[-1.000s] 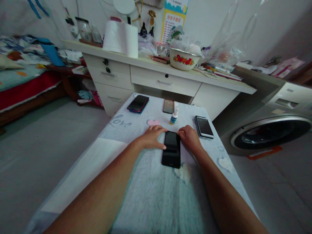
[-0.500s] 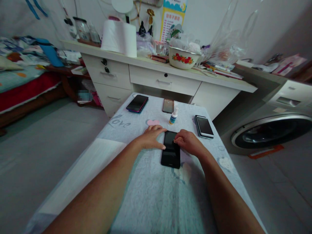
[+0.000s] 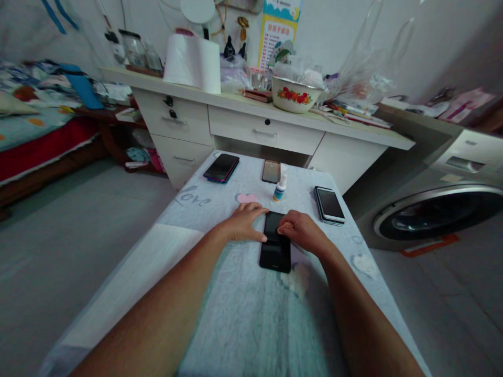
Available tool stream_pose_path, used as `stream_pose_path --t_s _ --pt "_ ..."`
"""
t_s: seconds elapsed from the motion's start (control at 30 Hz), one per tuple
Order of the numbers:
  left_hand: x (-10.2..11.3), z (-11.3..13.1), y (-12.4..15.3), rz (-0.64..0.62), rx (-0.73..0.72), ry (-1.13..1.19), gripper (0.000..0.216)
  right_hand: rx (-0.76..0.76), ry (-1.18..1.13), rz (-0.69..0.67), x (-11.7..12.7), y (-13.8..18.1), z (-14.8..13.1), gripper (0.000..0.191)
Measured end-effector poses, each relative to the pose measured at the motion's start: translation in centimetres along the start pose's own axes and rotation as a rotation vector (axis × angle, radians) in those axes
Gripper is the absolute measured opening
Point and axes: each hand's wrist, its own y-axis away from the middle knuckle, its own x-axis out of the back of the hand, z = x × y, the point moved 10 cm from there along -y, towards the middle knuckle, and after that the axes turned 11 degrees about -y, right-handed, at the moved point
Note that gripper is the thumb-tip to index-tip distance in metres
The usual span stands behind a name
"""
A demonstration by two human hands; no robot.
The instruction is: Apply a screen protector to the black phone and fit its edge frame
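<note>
A black smartphone (image 3: pixel 275 256) lies screen up on the cloth-covered table. My left hand (image 3: pixel 245 222) rests at its upper left edge, thumb and fingers spread, the thumb touching the side and a fingertip near the top corner. Over the upper right of the screen, my right hand (image 3: pixel 302 230) is closed on a small orange-brown cloth (image 3: pixel 285 228), pressed to the glass; most of it is hidden by the fingers. Just beyond the phone stands a small white spray bottle (image 3: pixel 280 189) with a blue and yellow label.
Stacked phones lie at the table's far left (image 3: pixel 222 167) and at its right (image 3: pixel 330 204). A brownish phone or case (image 3: pixel 271 171) lies at the far edge. Behind stands a white desk (image 3: pixel 243 123) with a flowered bowl (image 3: pixel 294 94); a washing machine (image 3: pixel 440 178) is at right.
My right hand has shifted slightly left across the screen, and more of the cloth shows. The left hand and the phone stay in place.
</note>
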Motion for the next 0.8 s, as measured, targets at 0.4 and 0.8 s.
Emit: stream_pose_path --t_s 0.4,0.8 --pt "0.2 0.1 0.0 0.025 -0.01 0.001 0.085 -0.131 0.173 0.31 1.3 -1.8 1.8 0.016" --pt "0.2 0.1 0.1 0.01 0.008 0.015 0.085 0.008 0.049 0.091 -0.4 -1.3 -0.6 0.013"
